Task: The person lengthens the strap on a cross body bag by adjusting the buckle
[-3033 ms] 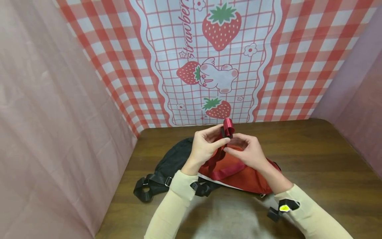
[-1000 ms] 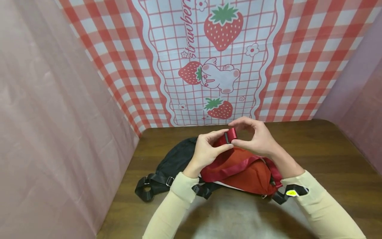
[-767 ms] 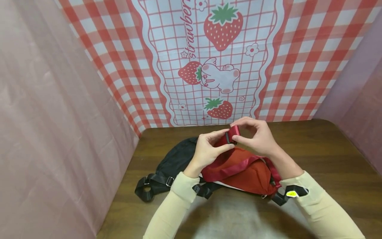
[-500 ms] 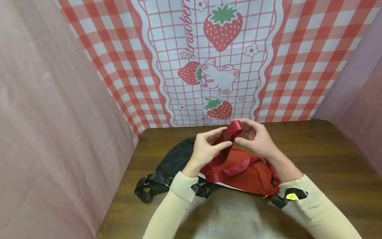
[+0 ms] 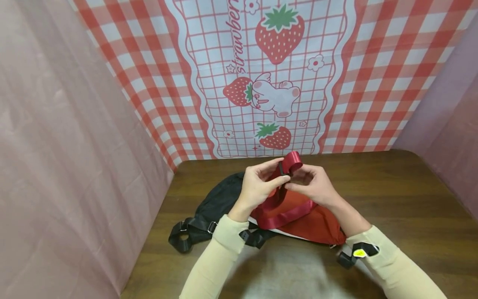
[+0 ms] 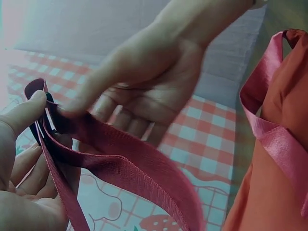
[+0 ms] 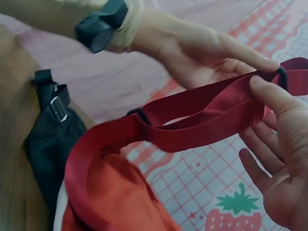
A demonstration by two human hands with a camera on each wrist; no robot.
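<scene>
Above the red bag [image 5: 317, 222], both hands are at its dark red webbing strap [image 5: 292, 161]. My left hand [image 5: 255, 187] pinches the black slider buckle [image 7: 282, 78] between thumb and fingers. A short loop of strap sticks up past this buckle. Close by on the right, my right hand [image 5: 317, 185] pinches the strap just below the buckle; in the right wrist view its thumb lies on the webbing, other fingers loosely bent beneath. A second black buckle [image 7: 139, 115] sits further along the strap, toward the bag. The strap's other part [image 6: 276, 139] drapes over the bag.
A black bag [image 5: 220, 199] lies at the left, partly under the red one, its black strap [image 5: 181, 238] looped on the wooden table [image 5: 403, 199]. Behind the table hangs a strawberry-print checked cloth [image 5: 276, 95]; a pink curtain [image 5: 74, 166] borders the left side.
The loop past the buckle has grown longer and stands higher. My right hand has left the loop and dropped to the strap below the buckle. The left hand keeps its hold.
</scene>
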